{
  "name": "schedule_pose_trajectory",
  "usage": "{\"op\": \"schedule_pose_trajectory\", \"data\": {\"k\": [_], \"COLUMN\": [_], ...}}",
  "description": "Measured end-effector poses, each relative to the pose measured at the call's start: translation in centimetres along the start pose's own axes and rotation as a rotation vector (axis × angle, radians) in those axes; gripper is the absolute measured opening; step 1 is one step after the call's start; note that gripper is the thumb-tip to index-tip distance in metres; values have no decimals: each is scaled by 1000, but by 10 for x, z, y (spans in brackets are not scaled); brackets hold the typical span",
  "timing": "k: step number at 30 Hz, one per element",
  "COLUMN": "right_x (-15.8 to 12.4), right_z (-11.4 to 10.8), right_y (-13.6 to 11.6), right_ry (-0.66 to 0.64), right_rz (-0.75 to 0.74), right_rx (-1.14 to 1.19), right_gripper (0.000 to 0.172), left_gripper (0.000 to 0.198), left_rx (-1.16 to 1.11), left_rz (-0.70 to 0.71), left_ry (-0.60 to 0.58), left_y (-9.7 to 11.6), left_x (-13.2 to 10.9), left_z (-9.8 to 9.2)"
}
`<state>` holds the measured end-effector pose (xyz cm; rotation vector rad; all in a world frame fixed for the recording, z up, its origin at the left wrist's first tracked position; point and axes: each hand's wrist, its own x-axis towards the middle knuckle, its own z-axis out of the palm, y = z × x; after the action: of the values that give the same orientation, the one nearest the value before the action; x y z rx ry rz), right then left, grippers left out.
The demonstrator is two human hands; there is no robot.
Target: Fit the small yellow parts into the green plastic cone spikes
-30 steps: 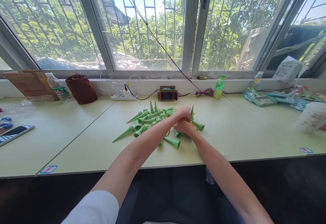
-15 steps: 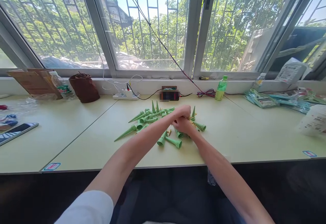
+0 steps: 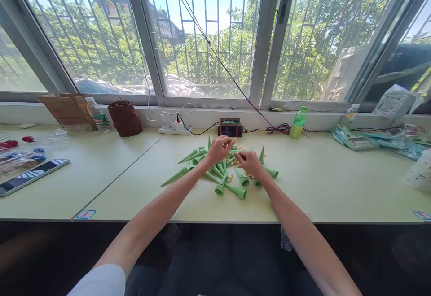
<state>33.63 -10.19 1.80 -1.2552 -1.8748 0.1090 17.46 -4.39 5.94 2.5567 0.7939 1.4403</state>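
Above the middle of the pile, my left hand [image 3: 218,149] pinches a small yellow piece [image 3: 233,139] at its fingertips. My right hand [image 3: 249,162] is close by on the right, lower down, its fingers closed together; what they hold, if anything, is hidden. Beneath and around both hands lie several green hollow plastic spikes [image 3: 241,177], pointed at one end and cup-shaped at the other. A few green spikes [image 3: 261,154] stand upright. Small yellow pieces [image 3: 230,178] are scattered among them, partly covered by the hands.
Behind the pile sits a dark device with a display [image 3: 230,129]. A power strip [image 3: 175,128], a brown bag [image 3: 125,117] and a green bottle [image 3: 298,123] stand along the wall. At left lies a phone [image 3: 33,177]; at right, flat plastic packets [image 3: 357,138].
My hands were crossed over together at the right of the pile. Now they are apart, my left hand back to the left with a yellow piece showing. The view has shifted slightly left.
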Motion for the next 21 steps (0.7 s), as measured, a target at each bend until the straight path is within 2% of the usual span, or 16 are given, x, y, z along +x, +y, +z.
{"op": "schedule_pose_trajectory", "data": {"k": [4,9,13,21], "right_x": [-1,-3,-3,-3], "right_z": [-3,-5,-8,-9], "right_y": [3,6,7,6], "right_ry": [5,2,12,17], "right_rz": [11,41,85,138], "right_rx": [5,-43,-41,17], "right_gripper": [45,40,31,25], "left_gripper": [29,31,34,29], "left_rx": [35,10,50,137], "left_rz": [-53,-41,-56,-73], "left_ry": [33,2,-99,-286], "left_y": [-6,4,11,6], "left_x": [-21,-34,-38,-48], "left_z": [-9,-6,-2,10]}}
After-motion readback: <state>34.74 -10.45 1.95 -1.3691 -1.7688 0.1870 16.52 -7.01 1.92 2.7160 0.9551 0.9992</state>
